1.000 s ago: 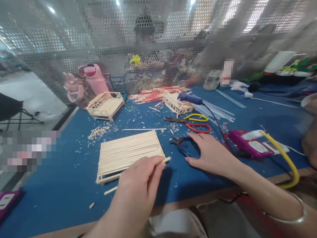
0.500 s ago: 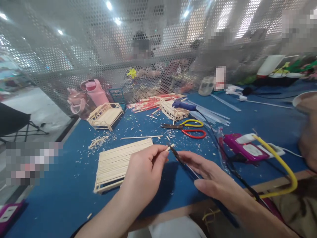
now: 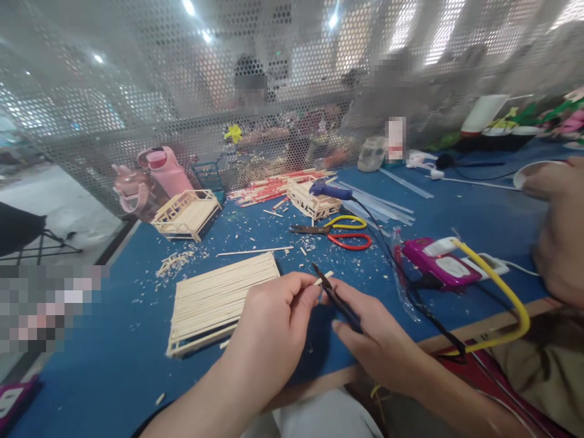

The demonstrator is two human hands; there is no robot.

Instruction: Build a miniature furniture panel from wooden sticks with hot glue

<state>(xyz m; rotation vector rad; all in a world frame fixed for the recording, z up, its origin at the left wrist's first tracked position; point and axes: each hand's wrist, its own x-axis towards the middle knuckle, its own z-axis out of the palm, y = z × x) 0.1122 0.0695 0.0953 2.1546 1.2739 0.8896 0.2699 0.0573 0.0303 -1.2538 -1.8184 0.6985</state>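
My left hand (image 3: 274, 325) pinches a short pale wooden stick (image 3: 323, 278) between thumb and fingers. My right hand (image 3: 371, 337) grips dark-handled cutting pliers (image 3: 335, 296), whose jaws meet the stick's tip. Both hands hover over the near edge of the blue table (image 3: 114, 359). Just left of them lies a flat panel of glued wooden sticks (image 3: 219, 298).
Red and yellow handled pliers (image 3: 340, 232), a blue glue gun (image 3: 331, 190) on a small stick frame, a stick bench model (image 3: 185, 213), red-tipped sticks and a purple power strip (image 3: 438, 264) lie farther back. Another person's arm (image 3: 559, 237) is at the right. A perforated screen closes the back.
My right hand picked the dark pliers up off the table and brought their jaws to the stick in my left hand. Both hands drew closer to me.
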